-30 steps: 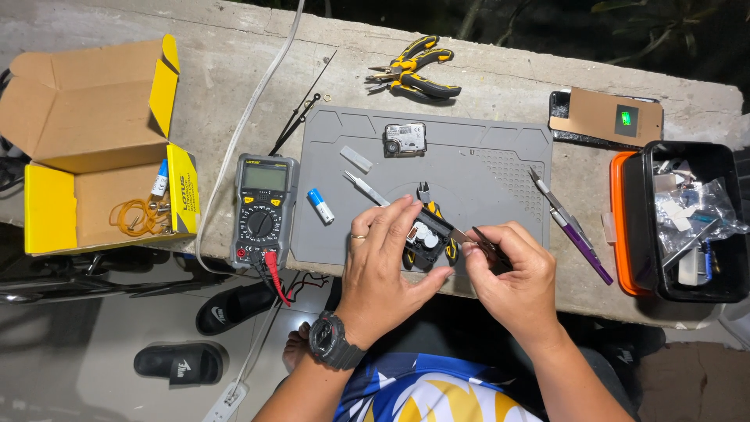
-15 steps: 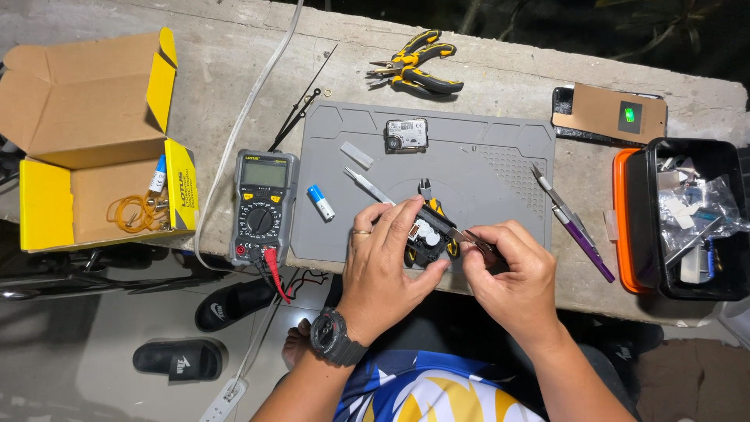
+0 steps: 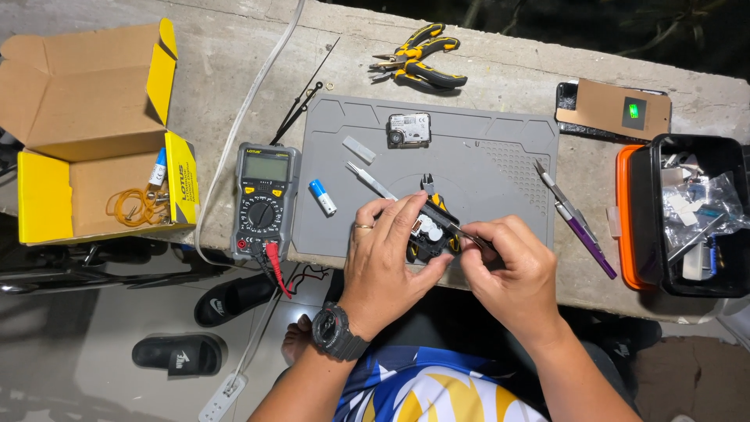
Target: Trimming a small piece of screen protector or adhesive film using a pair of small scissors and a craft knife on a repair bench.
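module: mostly covered by the left hand; its kind cannot be told
tool tip: hidden between the right hand fingers and the module
cutters: handles hidden under the module
bin: contents too jumbled to tell; right side cut off by the edge
box: left flap cut off

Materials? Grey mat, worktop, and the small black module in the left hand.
Mat: looks like matte silicone or rubber, with moulded grooves and a dimpled patch. Worktop: rough, mottled grey, likely concrete. Module: apparently black plastic, white part inside.
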